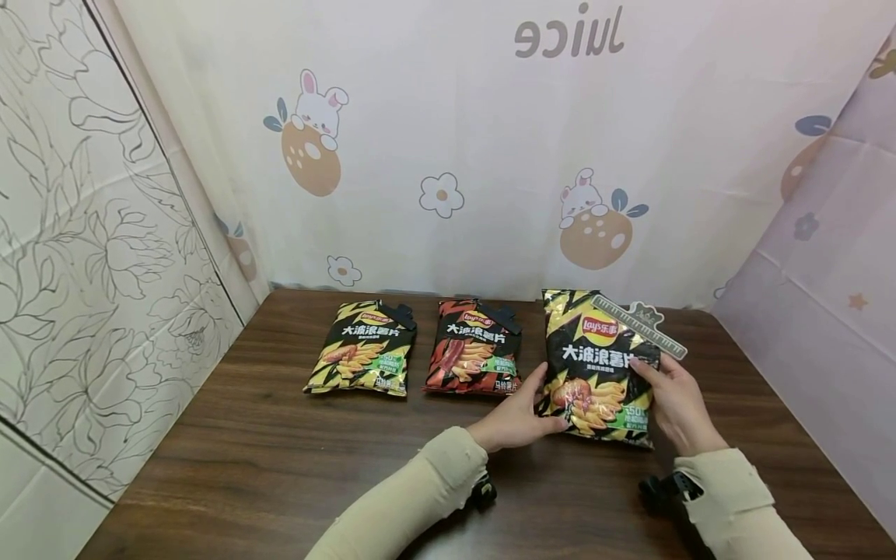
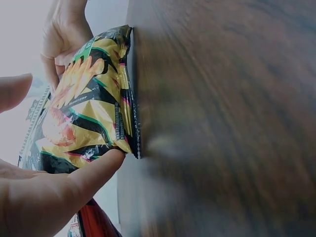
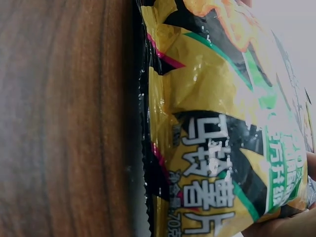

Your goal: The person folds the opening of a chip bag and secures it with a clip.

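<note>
My left hand (image 1: 516,414) and right hand (image 1: 677,400) hold a black-and-yellow bag of Lay's potato chips (image 1: 598,365) between them, at the right of the table. The left thumb lies before the bag's lower left, and a finger presses its lower corner in the left wrist view. My right hand grips the right edge, thumb on the front and other fingers hidden behind. A pale clip (image 1: 640,323) with a ruler-like bar sits slanted across the bag's top right corner. In the right wrist view the bag's lower edge (image 3: 153,148) is close to the tabletop.
Left of my hands lie a red-and-black chip bag (image 1: 472,350) and, farther left, another black-and-yellow chip bag (image 1: 364,350). Each has a black clip on its top right corner. A printed curtain (image 1: 448,117) hangs behind the brown wooden table (image 1: 280,467).
</note>
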Demonstrator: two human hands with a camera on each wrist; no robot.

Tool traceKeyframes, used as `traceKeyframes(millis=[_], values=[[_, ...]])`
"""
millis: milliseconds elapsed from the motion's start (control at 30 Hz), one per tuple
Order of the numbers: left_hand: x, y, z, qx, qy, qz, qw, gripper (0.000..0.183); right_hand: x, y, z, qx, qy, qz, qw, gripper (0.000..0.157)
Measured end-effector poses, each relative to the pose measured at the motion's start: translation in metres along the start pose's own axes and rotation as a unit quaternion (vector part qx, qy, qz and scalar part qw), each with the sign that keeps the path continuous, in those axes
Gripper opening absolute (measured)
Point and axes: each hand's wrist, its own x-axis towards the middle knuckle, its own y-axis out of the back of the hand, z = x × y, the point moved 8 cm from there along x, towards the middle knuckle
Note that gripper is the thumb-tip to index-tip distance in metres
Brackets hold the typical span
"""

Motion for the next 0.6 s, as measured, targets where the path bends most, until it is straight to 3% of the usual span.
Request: traceKeyframes(millis=[600], values=[[0.005, -0.004, 0.004, 0.031, 0.013, 0.000, 0.9994, 0.087, 0.021, 0.001, 0.002, -0.024, -0.020, 0.002, 1.000, 0.077]])
